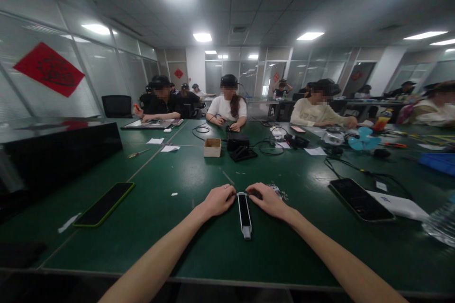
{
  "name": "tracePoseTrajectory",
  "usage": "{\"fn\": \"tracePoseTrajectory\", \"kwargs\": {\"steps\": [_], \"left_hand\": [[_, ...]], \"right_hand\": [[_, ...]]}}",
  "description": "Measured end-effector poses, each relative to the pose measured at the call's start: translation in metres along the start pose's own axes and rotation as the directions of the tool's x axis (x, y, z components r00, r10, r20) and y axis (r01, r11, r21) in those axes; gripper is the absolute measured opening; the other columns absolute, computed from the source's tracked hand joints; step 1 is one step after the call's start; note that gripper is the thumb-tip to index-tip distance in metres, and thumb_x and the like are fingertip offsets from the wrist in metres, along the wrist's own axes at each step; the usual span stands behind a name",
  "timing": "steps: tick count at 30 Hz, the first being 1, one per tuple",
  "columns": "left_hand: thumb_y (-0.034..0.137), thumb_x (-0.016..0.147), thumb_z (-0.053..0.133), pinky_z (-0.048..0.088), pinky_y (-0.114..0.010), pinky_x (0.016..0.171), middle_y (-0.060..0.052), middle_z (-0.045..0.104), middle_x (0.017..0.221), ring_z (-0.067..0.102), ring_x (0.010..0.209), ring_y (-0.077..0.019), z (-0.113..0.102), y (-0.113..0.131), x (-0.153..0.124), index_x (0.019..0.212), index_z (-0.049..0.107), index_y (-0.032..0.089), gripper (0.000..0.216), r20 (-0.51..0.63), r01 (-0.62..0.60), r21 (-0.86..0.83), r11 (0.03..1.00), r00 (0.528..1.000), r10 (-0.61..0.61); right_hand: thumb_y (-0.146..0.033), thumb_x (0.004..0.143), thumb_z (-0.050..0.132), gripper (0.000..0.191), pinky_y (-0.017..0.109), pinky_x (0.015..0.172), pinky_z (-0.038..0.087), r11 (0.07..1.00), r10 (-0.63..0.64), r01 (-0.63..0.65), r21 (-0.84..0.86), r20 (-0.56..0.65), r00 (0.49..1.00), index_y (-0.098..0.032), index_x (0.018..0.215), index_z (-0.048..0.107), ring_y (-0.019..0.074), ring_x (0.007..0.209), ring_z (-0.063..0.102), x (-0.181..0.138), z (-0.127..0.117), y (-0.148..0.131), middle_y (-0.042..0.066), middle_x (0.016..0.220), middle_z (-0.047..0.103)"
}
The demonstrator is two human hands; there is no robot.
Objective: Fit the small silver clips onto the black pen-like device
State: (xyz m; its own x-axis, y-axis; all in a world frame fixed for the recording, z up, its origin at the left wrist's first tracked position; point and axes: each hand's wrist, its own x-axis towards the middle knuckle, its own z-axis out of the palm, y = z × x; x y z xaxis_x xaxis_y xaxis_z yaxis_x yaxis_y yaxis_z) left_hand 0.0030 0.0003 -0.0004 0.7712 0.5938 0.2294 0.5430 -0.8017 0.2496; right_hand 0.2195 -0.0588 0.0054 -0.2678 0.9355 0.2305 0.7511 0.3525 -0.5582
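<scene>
Where the slim black-and-white device point(244, 214) lies lengthwise near the front edge of the green table point(199, 241), we see both hands at its far end. The left hand point(217, 200) rests curled, fingers narrow, touching the device's top from the left; the right hand point(267, 200) does the same from the right, and neither lifts it. Small loose parts point(280, 192) lie just beyond the right hand. Farther out, a green-cased phone point(104, 204) lies toward the left edge, a black phone point(360, 199) toward the right, and a cardboard box point(212, 147) mid-table.
</scene>
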Motion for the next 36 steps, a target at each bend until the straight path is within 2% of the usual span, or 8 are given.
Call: {"fn": "tracePoseTrajectory", "kwargs": {"steps": [13,24,36], "left_hand": [[0.023,0.088,0.043,0.043,-0.025,0.069,-0.002,0.058,0.088,0.056,0.078,-0.0150,0.0034,-0.0016,0.0010,0.094,0.053,0.020,0.012,-0.019,0.000,0.012,1.000,1.000,0.000],[0.024,0.088,0.041,0.043,-0.025,0.066,-0.003,0.058,0.089,0.056,0.077,-0.0152,0.0010,-0.0001,0.0006,0.094,0.053,0.019,0.013,-0.015,0.002,0.006,1.000,1.000,-0.002],[0.023,0.088,0.041,0.043,-0.025,0.065,-0.003,0.057,0.090,0.056,0.078,-0.0155,-0.0023,0.0015,-0.0005,0.094,0.052,0.019,0.013,0.003,0.016,-0.017,1.000,1.000,-0.016]], "right_hand": [[-0.023,0.082,0.055,0.020,0.032,0.079,0.047,0.999,-0.042,0.042,0.003,-0.053,0.998,-0.020,0.101,0.060,0.0174,0.090,0.056,0.0024,0.0070,0.0026,0.005,0.098,0.062],[-0.024,0.084,0.053,0.021,0.030,0.076,0.047,0.999,-0.033,0.033,-0.008,-0.019,0.999,-0.019,0.103,0.059,0.0160,0.087,0.055,0.0026,0.0054,0.0032,0.004,0.099,0.061],[-0.028,0.084,0.053,0.025,0.034,0.085,0.045,0.996,-0.076,0.076,-0.051,0.011,0.997,-0.020,0.107,0.058,0.0181,0.096,0.053,0.0018,-0.0001,0.0026,0.005,0.105,0.060]]}}
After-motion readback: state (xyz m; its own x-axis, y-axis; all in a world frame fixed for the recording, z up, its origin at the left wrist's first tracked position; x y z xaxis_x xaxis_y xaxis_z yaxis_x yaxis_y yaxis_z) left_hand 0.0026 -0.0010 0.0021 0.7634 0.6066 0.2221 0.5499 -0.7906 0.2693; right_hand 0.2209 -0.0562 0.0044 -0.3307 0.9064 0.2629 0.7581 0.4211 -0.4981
